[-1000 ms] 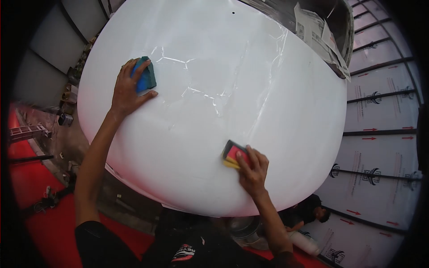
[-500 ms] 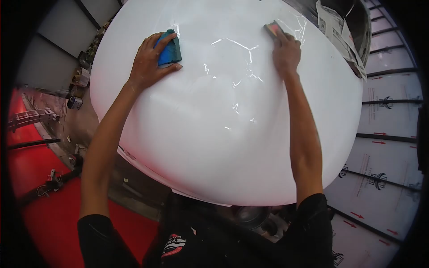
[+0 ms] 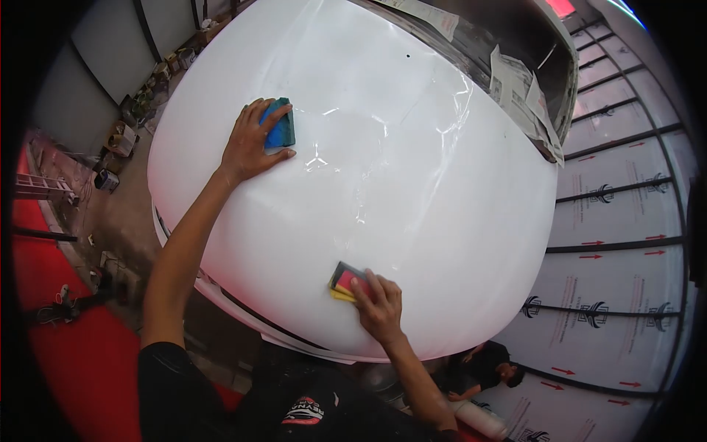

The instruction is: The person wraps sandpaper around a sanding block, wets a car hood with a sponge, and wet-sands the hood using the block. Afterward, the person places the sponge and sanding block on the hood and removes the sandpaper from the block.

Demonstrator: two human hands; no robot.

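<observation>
Background: workshop with red floor (image 3: 81,368) at lower left, wrapped wall panels (image 3: 626,221) at right, another person (image 3: 486,368) crouching at lower right.
Surface: white car hood (image 3: 412,221) fills the centre, covered by clear film (image 3: 383,140).
Progress: lower half of the film looks smooth; creases remain in the upper centre, so I judge smoothing is only partly done.
Left hand (image 3: 247,151): arm stretched, palm flat, fingers gripping blue block (image 3: 280,125), upper left.
Right hand (image 3: 379,306): elbow bent, fingers pressing red-yellow squeegee (image 3: 346,282), lower centre.
</observation>
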